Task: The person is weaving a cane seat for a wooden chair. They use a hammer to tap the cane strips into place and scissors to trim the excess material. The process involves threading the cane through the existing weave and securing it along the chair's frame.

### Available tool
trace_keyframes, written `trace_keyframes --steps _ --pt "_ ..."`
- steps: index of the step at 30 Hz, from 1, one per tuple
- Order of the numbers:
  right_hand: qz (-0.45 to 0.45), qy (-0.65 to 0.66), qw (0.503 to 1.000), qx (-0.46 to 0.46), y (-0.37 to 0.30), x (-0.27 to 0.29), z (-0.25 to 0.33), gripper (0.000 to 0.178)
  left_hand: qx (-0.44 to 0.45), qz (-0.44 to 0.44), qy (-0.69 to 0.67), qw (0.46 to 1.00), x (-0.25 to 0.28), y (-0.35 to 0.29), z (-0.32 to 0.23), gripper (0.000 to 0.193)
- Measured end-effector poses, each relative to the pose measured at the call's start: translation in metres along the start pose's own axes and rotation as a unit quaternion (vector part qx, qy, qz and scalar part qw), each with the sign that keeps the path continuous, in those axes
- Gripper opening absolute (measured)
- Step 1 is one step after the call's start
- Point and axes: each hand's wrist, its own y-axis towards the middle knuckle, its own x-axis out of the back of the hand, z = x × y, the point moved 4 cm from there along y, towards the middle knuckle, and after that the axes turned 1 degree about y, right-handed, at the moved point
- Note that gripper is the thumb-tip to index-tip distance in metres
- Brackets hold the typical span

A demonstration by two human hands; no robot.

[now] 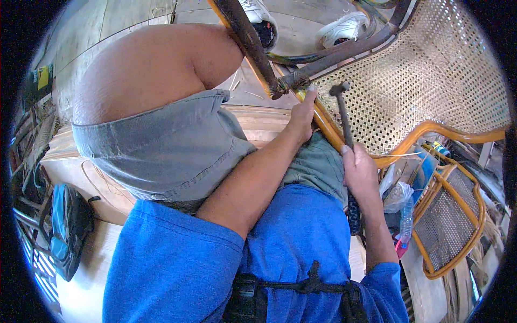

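Observation:
A chair frame of bent rattan with a woven cane panel (pixel 409 81) leans across my lap at the upper right. Near the corner where dark poles (pixel 344 56) meet at a bound joint (pixel 285 85), my left hand (pixel 304 116) is closed on the orange-brown rattan edge (pixel 329 126). Its thumb points up toward the joint, and the other fingers are mostly hidden. My right hand (pixel 361 172) grips a hammer (pixel 343 113) by its handle, head upward over the cane panel. A thin pale strand (pixel 401 155) sticks out beside that hand.
At right stands another rattan piece with a woven panel (pixel 449 220), near a plastic bottle (pixel 406 218) and a clear plastic bag (pixel 397 198). A blue and black backpack (pixel 67 231) sits at left. White shoes (pixel 344 28) are beyond the frame, on the wooden floor (pixel 129 15).

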Motion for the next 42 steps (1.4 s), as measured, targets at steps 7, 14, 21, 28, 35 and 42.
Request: trace_keyframes --steps 7,14,21,28,35,42 --pt "-0.04 -0.014 0.997 0.062 0.001 -0.002 -0.005 0.033 0.022 -0.011 0.011 1.0 0.002 0.002 0.001 0.071" --pt "0.001 -0.047 0.999 0.014 0.009 -0.005 -0.019 0.035 0.013 -0.023 0.035 0.999 -0.007 -0.016 -0.011 0.077" --pt "-0.029 -0.032 0.998 0.05 0.009 -0.002 0.003 0.033 -0.021 0.047 -0.06 0.997 -0.004 0.001 -0.001 0.081" --pt "0.01 0.015 0.999 -0.04 0.011 0.001 0.007 0.034 -0.021 0.036 -0.02 0.999 -0.011 -0.008 -0.009 0.065" --pt "-0.026 -0.018 0.998 0.049 0.026 -0.006 0.003 0.032 -0.012 0.035 -0.098 0.995 -0.026 -0.032 -0.019 0.067" --pt "-0.084 -0.154 0.971 0.162 0.041 -0.022 0.007 0.034 -0.014 -0.001 -0.046 0.999 -0.013 -0.011 -0.009 0.06"
